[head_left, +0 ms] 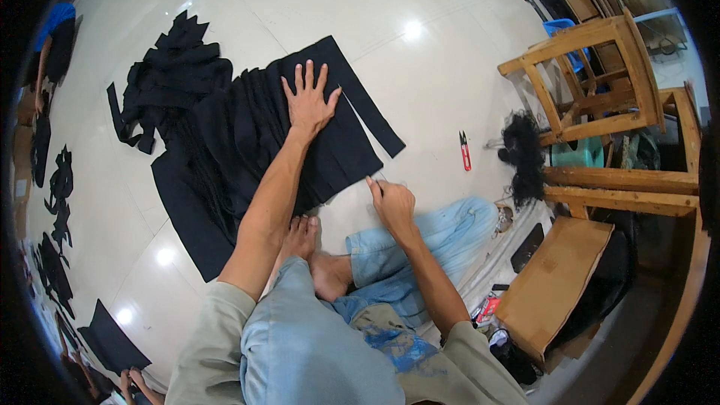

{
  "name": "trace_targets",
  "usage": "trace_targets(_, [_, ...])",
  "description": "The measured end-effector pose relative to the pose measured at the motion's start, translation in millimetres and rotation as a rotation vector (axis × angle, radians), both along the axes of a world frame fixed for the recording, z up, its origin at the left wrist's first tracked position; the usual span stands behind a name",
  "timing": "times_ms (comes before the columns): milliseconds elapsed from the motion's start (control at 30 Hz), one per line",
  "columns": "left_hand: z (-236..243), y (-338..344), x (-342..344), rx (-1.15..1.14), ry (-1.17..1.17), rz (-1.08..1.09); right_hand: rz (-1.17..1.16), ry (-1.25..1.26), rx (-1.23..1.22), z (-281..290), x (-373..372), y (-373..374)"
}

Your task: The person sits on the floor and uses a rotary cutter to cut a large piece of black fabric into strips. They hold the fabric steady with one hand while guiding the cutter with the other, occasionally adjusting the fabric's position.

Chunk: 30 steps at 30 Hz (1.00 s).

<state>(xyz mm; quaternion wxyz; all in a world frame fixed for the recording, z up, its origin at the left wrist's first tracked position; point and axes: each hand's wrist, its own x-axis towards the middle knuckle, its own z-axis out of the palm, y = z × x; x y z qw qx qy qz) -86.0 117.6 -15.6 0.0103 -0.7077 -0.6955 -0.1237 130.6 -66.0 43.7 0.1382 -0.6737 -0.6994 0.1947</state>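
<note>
My left hand (307, 109) lies with spread fingers on a layered pile of black fabric (199, 139), near a strip divided from it by a long slit. My right hand (394, 202) is closed at the fabric's lower right corner; fine dark threads show beside it, but what its fingers grip is too small to name. Red-handled thread snips (465, 151) lie on the floor to the right. My bare feet (300, 232) rest just below the fabric.
Wooden frames (585, 187) with tangled black threads (521, 157) and cardboard (555, 285) stand at the right. Black cloth pieces (60, 195) lie at the left. At lower left, another person's hands (135, 379) touch a black piece; another person (56, 41) is at upper left.
</note>
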Motion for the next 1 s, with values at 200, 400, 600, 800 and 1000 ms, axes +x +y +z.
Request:
trace_targets(200, [1.7, 0.0, -2.8, -0.005, 0.003, 0.012, -0.005, 0.127, 0.205, 31.8, 30.8, -46.0])
trace_targets(400, [-5.0, 2.8, -0.3, 0.022, -0.011, 0.016, -0.09, 0.026, 0.056, 95.2, 140.8, -196.2])
trace_targets(600, [-4.3, 4.0, 1.2, -0.028, 0.039, 0.049, -0.375, -0.048, -0.052, 104.0, 164.7, -224.0])
trace_targets(800, [-7.6, 3.6, -4.2, -0.026, -0.009, 0.007, -0.177, 0.213, 0.184, 29.8, 53.3, -57.1])
trace_targets(1000, [-5.8, 2.6, 3.5, -0.014, 0.009, 0.005, -0.009, -0.03, -0.077, -9.1, -1.9, 11.5])
